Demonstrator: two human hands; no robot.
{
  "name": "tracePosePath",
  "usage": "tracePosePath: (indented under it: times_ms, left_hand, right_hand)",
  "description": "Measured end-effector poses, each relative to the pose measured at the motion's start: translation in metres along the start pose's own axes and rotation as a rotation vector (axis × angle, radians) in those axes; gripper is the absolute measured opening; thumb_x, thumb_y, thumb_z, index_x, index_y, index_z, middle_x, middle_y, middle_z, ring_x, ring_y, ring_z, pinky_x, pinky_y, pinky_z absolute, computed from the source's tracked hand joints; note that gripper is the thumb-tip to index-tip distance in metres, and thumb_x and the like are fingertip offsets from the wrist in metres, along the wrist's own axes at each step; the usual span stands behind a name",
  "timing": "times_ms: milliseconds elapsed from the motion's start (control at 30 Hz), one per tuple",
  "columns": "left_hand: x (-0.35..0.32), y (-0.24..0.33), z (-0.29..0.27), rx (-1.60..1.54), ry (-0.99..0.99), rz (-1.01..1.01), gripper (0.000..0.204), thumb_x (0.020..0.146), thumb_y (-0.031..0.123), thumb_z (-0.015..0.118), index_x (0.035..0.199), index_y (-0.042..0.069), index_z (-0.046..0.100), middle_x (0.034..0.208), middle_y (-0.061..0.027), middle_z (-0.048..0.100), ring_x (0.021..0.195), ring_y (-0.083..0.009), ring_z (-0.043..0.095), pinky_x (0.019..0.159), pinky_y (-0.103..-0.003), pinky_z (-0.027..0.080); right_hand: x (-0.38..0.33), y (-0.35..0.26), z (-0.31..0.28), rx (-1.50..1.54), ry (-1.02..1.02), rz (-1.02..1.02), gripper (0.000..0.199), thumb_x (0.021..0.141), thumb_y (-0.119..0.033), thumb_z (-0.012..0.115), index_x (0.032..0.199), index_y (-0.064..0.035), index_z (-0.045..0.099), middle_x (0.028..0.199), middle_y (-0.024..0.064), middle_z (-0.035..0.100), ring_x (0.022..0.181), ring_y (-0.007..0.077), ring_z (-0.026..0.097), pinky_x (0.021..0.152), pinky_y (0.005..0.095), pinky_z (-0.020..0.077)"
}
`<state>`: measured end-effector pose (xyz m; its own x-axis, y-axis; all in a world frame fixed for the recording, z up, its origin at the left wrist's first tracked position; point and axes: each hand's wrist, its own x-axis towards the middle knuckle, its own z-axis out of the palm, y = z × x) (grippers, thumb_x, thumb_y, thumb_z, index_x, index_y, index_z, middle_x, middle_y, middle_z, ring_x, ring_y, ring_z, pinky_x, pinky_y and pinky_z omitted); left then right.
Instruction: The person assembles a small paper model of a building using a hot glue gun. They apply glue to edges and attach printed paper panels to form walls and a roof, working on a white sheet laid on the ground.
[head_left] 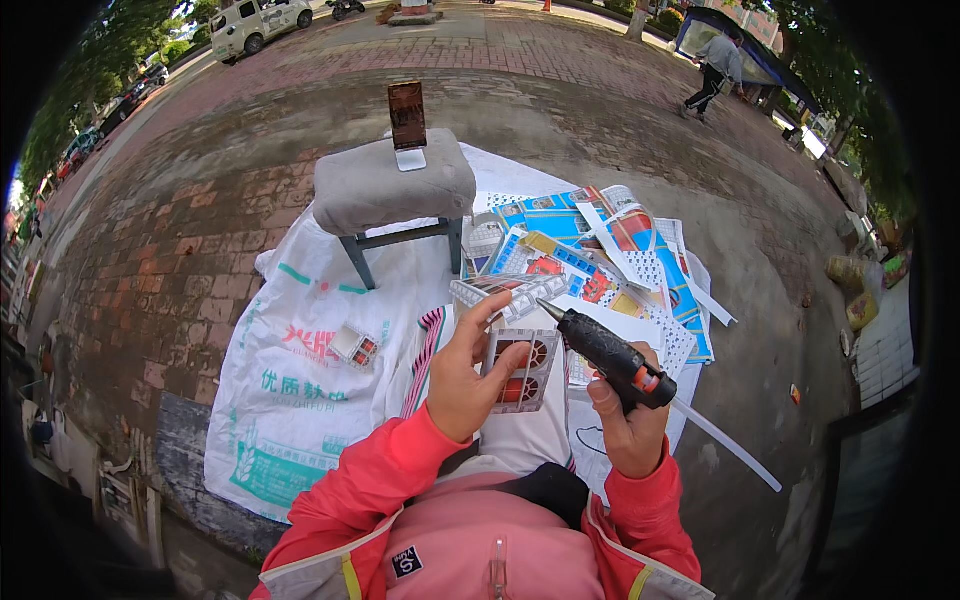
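White woven sack [300,390] with green and red print lay spread on the brick ground at the left, a small printed box [354,346] on it. The left hand [462,375] was closed on a printed card wall piece [520,368] — best held steady, fingers clear of the seam. The right hand [630,425] gripped a black glue gun [608,356], its nozzle close to the piece's top edge; a thin bead would do. Blue printed sheets [600,250] lay behind.

stool [394,186] | phone on stand [407,118] | white sack [290,390] | van [258,22]
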<state>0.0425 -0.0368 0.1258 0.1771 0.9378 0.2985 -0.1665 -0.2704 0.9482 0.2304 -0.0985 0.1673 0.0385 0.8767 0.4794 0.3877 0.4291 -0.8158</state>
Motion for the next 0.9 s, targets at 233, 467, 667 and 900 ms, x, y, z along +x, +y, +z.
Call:
tracePosePath:
  times_ms: [233, 467, 667, 900]
  left_hand:
    - [0.003, -0.001, -0.004, 0.341, 0.132, 0.21, 0.048, 0.086, 0.004, 0.07, 0.13, 0.001, 0.051, 0.112, -0.0154, 0.065, 0.091, -0.0218, 0.067, 0.078, -0.029, 0.052]
    - [0.002, 0.001, -0.005, 0.413, 0.163, 0.257, 0.046, 0.085, 0.007, 0.072, 0.127, 0.001, 0.055, 0.109, -0.0172, 0.066, 0.089, -0.0281, 0.068, 0.075, -0.032, 0.052]
    - [0.001, 0.001, -0.005, 0.399, 0.142, 0.253, 0.047, 0.085, 0.006, 0.072, 0.127, 0.001, 0.054, 0.108, -0.0176, 0.066, 0.087, -0.0273, 0.067, 0.074, -0.032, 0.052]
    - [0.001, 0.002, -0.005, 0.403, 0.14, 0.244, 0.048, 0.083, 0.005, 0.073, 0.127, 0.0, 0.054, 0.11, -0.0176, 0.065, 0.088, -0.0267, 0.067, 0.075, -0.031, 0.052]
  right_hand:
    - [-0.003, -0.001, 0.01, -0.101, -0.052, -0.08, 0.027, 0.087, -0.014, 0.072, 0.102, 0.0019, 0.055, 0.08, 0.0097, 0.056, 0.063, 0.0179, 0.053, 0.059, 0.0279, 0.0435]
    - [-0.002, -0.002, 0.017, -0.144, -0.071, -0.074, 0.027, 0.085, -0.012, 0.073, 0.1, 0.0013, 0.055, 0.078, 0.0103, 0.055, 0.06, 0.0201, 0.054, 0.058, 0.0295, 0.0439]
    - [-0.001, -0.002, 0.019, -0.142, -0.055, -0.08, 0.026, 0.085, -0.012, 0.073, 0.099, 0.001, 0.054, 0.076, 0.0099, 0.054, 0.06, 0.0205, 0.053, 0.057, 0.0296, 0.0435]
    - [0.001, 0.001, 0.018, -0.17, -0.007, -0.099, 0.024, 0.086, -0.012, 0.073, 0.096, 0.0011, 0.055, 0.074, 0.0103, 0.052, 0.057, 0.0224, 0.05, 0.055, 0.0316, 0.0415]
